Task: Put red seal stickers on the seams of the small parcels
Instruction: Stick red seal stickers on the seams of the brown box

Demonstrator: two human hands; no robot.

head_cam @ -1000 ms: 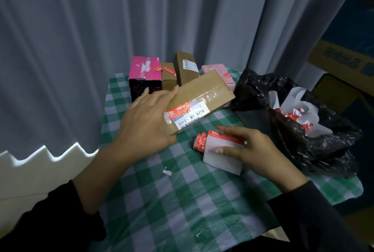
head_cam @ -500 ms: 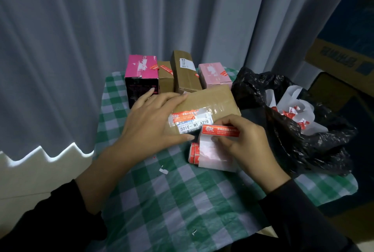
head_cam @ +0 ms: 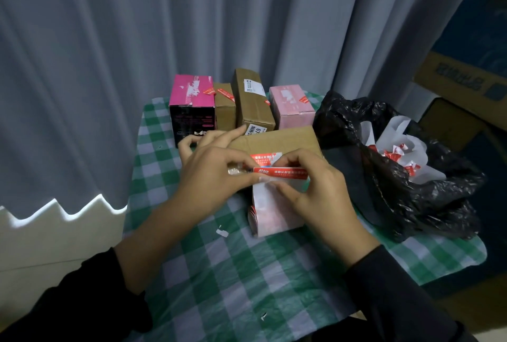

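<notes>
In the head view both your hands meet over the middle of the desk (head_cam: 219,273). The grip of your left hand (head_cam: 216,174) is pinching the left end of the red seal sticker (head_cam: 282,173), while its forefinger lies stretched out over the brown parcel (head_cam: 282,138). The grip of your right hand (head_cam: 315,193) is pinching the white backing strip (head_cam: 274,210) just under the sticker, with the thumb in front. So the sticker is between your two grips and, it seems, mostly on its backing. The parcel lies flat just behind them. Beyond the grips four more parcels (head_cam: 253,100) stand in a row, each with a red sticker as far as I can see. To the right of the right grip is a black bag (head_cam: 397,177) with used backing paper in it.

What may go wrong, in my judgement: if you pull the sticker too quickly or at a sharp angle, it can tear, or curl and stick on itself or on your fingertip. The parcel is held only lightly, so it may slide when you press the sticker down, and the seal would then land beside the seam. Your hands hide the seam, so please check it before placing.

Compared with half a second before, your left hand has left its flat rest on the parcel and come to the sticker's end, and the right hand has raised the strip closer to the parcel
</notes>
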